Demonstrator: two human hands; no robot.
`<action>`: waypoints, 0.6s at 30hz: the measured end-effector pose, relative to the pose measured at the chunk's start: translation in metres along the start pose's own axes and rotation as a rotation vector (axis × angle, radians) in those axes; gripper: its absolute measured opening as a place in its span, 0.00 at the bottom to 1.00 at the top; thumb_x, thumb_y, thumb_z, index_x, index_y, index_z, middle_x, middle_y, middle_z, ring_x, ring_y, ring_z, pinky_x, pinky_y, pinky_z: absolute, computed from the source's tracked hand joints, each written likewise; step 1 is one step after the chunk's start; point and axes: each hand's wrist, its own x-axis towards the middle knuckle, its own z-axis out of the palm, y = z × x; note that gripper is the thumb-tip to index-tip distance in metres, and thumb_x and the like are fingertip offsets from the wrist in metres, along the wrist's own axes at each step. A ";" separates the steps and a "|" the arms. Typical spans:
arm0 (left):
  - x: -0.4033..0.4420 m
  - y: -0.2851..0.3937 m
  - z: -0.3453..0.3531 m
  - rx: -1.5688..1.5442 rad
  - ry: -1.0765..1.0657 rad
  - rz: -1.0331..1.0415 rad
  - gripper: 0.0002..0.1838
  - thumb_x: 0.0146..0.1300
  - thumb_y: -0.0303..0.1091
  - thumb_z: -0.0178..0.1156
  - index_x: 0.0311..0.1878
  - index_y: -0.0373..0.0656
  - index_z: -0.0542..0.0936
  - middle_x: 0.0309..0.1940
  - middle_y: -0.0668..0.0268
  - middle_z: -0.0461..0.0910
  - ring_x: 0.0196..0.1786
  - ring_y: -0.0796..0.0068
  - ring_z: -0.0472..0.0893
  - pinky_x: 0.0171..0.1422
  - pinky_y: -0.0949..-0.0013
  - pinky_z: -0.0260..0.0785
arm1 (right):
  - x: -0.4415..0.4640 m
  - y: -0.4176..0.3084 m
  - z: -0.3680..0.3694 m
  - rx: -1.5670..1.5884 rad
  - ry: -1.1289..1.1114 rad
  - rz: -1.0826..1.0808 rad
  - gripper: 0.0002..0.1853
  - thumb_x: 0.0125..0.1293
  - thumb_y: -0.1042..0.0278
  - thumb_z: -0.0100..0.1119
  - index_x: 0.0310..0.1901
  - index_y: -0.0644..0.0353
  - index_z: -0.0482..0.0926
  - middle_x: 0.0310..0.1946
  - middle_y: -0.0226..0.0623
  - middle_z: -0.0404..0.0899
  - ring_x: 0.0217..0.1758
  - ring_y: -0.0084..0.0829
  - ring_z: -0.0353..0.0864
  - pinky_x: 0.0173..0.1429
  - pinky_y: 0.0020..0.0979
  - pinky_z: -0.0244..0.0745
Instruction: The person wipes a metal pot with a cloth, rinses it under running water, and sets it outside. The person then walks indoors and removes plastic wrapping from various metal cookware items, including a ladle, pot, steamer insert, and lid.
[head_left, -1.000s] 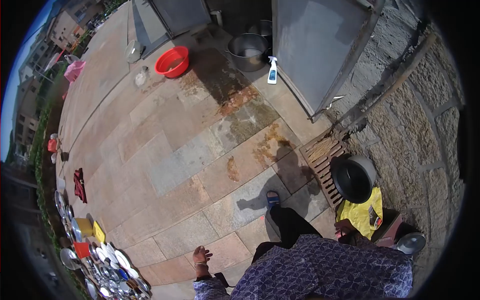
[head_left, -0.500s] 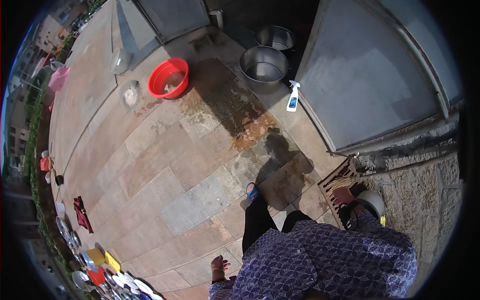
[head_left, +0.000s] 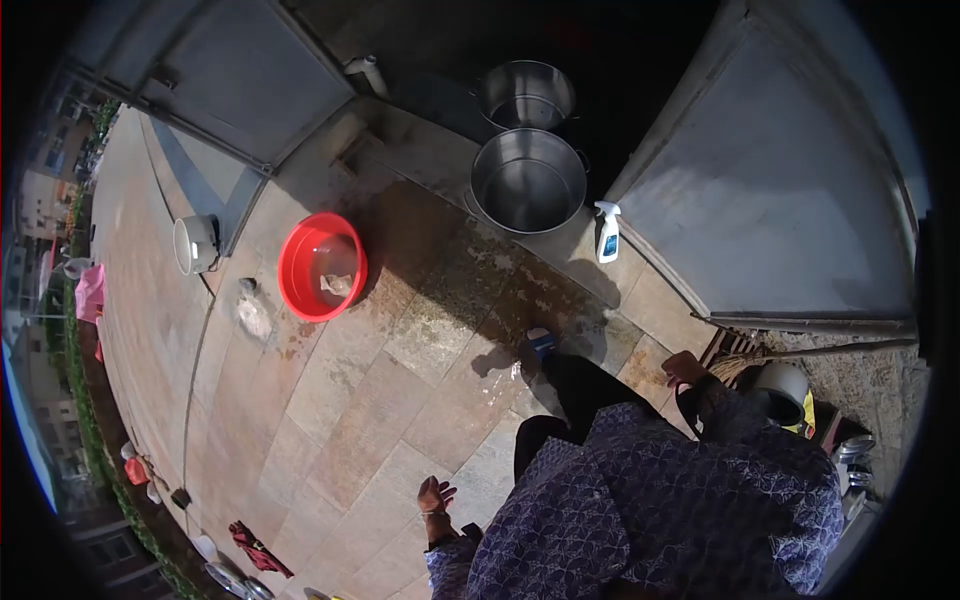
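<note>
My left hand (head_left: pixel 435 495) hangs low over the paving, its fingers loosely bent and a little apart, with nothing in it. My right hand (head_left: pixel 684 370) is out at my right side, near a straw broom (head_left: pixel 735 368). Its fingers are slightly curled, and I see nothing held; a dark band circles that wrist. Ahead lies a red plastic basin (head_left: pixel 298 268) holding water and a pale cloth-like piece. Two large steel pots (head_left: pixel 528 180) stand in the doorway, one behind the other. A white spray bottle (head_left: pixel 607 235) stands beside the nearer pot.
Grey metal doors (head_left: pixel 810 180) stand on both sides of the opening. Wet, stained paving (head_left: pixel 440 320) stretches ahead. A white bucket (head_left: pixel 190 245) is at the far left. By the wall on my right are another pale bucket (head_left: pixel 785 385) and steel vessels (head_left: pixel 855 450).
I have stepped forward, so the basin, pots and spray bottle appear nearer. My right hand has swung forward, and the dishes at lower left have mostly left view.
</note>
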 end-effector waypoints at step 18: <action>0.166 0.416 -0.059 0.120 -0.027 0.040 0.24 0.63 0.48 0.49 0.59 0.47 0.65 0.41 0.54 0.78 0.31 0.61 0.81 0.27 0.63 0.66 | 0.297 -0.357 0.029 0.351 0.172 0.556 0.13 0.57 0.63 0.56 0.38 0.63 0.77 0.25 0.36 0.75 0.20 0.32 0.80 0.25 0.30 0.78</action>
